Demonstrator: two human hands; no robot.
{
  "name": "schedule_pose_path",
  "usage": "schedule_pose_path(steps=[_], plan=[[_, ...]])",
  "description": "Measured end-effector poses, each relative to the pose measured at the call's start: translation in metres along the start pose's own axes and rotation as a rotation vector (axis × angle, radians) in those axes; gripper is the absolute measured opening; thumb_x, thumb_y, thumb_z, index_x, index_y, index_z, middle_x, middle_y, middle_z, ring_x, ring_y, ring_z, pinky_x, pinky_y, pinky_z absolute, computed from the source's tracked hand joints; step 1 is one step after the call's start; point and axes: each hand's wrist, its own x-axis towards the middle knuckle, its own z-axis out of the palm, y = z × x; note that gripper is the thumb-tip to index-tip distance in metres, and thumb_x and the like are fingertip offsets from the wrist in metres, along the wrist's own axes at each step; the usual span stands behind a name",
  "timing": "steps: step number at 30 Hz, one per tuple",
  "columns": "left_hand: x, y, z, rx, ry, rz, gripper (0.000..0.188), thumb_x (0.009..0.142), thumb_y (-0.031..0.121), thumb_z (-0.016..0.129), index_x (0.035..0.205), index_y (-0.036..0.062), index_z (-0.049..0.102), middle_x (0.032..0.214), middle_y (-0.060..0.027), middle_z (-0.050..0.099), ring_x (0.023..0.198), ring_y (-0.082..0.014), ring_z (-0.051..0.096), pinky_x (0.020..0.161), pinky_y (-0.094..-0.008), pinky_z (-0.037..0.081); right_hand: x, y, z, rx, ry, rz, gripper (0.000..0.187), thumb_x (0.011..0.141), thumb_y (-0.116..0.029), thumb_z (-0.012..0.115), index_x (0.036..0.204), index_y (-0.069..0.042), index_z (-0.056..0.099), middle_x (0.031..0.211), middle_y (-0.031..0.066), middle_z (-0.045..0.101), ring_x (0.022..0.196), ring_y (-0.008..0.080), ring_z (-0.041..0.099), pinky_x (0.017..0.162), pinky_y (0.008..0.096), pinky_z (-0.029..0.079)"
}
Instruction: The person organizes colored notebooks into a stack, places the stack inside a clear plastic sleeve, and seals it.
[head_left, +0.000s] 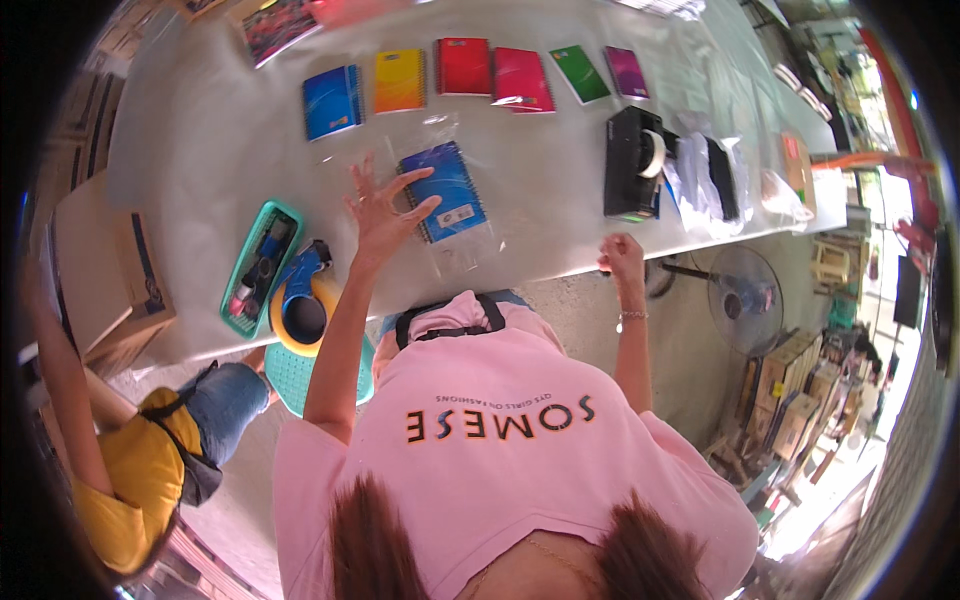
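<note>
A blue spiral notebook (456,185) lies on the table in front of me, with clear plastic film (455,262) showing past its edges. My left hand (385,212) is open, fingers spread; its thumb and forefinger rest on the notebook's left part. Off to the right, by the table's front edge, my right hand (624,258) has its fingers curled closed. Something small and dark shows at its fingertips, too small to name. The nearest thing to that hand is a black tape dispenser (628,165) with a roll of clear tape.
Behind lie blue (332,102), yellow (399,80), red (464,66), pink-red (522,78), green (579,74) and purple (625,72) notebooks. A green basket (249,262) and packing-tape gun (300,312) sit left. Rightward are plastic sleeves (692,170) and a floor fan (745,300). Another person (150,480) is left.
</note>
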Motion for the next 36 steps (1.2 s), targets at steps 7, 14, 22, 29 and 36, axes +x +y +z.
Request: schedule_pose_path(steps=[7,14,22,29,36], plan=[[0.000,0.000,-0.003,0.004,-0.037,-0.057,0.055,0.068,0.060,0.074,0.119,0.0421,0.062,0.156,-0.0108,0.009,0.145,-0.0357,-0.005,0.105,-0.0712,-0.001,0.003,-0.150,0.156,-0.163,-0.622,-0.606,0.017,0.085,-0.014,0.066,0.090,0.000,0.061,0.075,0.0063,0.061,0.066,0.0131,0.056,0.061,0.0283,0.046],[-0.015,0.007,0.020,0.104,0.003,-0.063,0.058,0.085,0.059,0.054,0.138,0.0362,0.044,0.156,-0.0128,0.010,0.145,-0.0357,-0.003,0.105,-0.0707,0.000,0.041,-0.166,0.208,-0.625,-0.738,-0.730,0.027,0.074,-0.026,0.076,0.085,-0.002,0.068,0.074,0.0170,0.065,0.067,0.0307,0.064,0.063,0.0386,0.049],[-0.027,0.014,0.051,-0.256,0.219,-0.260,0.070,0.096,0.054,0.034,0.147,0.0068,0.024,0.150,-0.0145,0.026,0.138,-0.0371,0.021,0.110,-0.0549,0.012,0.054,-0.135,0.188,-0.451,-0.352,-0.641,0.045,0.076,-0.036,0.076,0.089,0.003,0.058,0.074,0.0135,0.060,0.071,0.0230,0.061,0.062,0.0356,0.047],[-0.023,0.024,0.038,-0.801,0.243,-0.256,0.055,0.088,0.020,0.062,0.133,0.0040,0.034,0.133,-0.0157,0.041,0.122,-0.0284,0.042,0.106,-0.0409,0.030,0.017,-0.122,0.175,0.159,-0.765,-0.205,0.059,0.085,-0.021,0.070,0.125,-0.002,0.031,0.115,0.0113,0.050,0.106,0.0196,0.051,0.088,0.0308,0.044],[-0.045,0.054,0.002,-0.762,0.248,0.111,0.081,0.071,-0.015,0.067,0.139,0.0096,0.030,0.138,-0.0119,0.036,0.132,-0.0260,0.034,0.109,-0.0383,0.033,-0.004,-0.123,0.145,0.273,-0.840,-0.667,0.078,0.073,0.013,0.067,0.133,-0.012,0.024,0.137,0.0119,0.036,0.127,0.0227,0.041,0.105,0.0349,0.034]])
